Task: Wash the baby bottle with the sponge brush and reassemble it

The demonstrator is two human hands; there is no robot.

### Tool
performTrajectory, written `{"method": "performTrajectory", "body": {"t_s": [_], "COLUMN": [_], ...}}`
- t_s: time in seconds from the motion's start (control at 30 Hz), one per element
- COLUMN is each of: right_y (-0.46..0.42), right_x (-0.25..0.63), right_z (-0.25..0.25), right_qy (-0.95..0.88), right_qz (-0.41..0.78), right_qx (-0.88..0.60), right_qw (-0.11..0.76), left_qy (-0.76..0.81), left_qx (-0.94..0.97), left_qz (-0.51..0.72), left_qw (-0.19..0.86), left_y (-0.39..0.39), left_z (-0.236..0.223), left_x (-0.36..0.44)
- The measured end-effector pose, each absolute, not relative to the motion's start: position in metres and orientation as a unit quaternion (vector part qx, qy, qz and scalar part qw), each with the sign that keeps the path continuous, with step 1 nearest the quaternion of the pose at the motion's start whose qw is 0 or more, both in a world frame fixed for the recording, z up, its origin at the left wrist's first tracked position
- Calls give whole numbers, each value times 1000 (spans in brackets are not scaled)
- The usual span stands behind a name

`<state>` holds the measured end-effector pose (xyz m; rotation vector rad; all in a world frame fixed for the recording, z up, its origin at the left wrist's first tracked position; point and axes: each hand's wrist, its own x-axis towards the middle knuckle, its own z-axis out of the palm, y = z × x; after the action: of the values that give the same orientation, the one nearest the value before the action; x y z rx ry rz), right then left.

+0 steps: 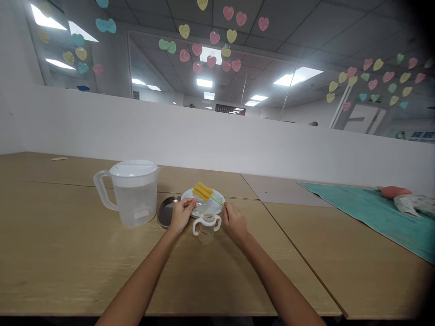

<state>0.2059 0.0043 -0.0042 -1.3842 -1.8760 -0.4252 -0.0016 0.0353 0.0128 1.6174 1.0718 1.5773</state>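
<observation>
My right hand point(234, 221) is closed on the thin green handle of a brush with a yellow sponge head point(203, 191), held over a white plate point(217, 204). My left hand point(182, 213) pinches a small clear part near the sponge head, above the plate's left rim; I cannot make out what the part is. A clear baby bottle with two white handles point(206, 227) stands on the wooden table point(68, 253) between my two hands, just in front of the plate.
A clear lidded plastic jug point(133, 192) stands left of the plate, with a round metal dish point(166, 211) beside it. A teal cloth point(374, 213) with a folded garment point(409, 199) lies at the right. A white partition wall point(204, 136) runs behind the table.
</observation>
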Motion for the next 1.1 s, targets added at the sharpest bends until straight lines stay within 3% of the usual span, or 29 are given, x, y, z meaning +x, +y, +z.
{"method": "performTrajectory", "body": {"t_s": [0.23,0.87,1.1], "right_y": [5,7,13], "right_x": [210,208,212], "right_z": [-2,-5,-5], "right_qy": [-701,-682,-772], "right_qz": [-118,-182,-228], "right_qx": [-588,-550,-475], "right_qw": [386,446,356], "left_qy": [412,420,420], "left_qx": [618,584,483], "left_qz": [598,658,717], "left_qw": [303,223,276], "left_y": [36,48,51], "left_z": [11,3,7], "left_x": [-2,-7,-11]}}
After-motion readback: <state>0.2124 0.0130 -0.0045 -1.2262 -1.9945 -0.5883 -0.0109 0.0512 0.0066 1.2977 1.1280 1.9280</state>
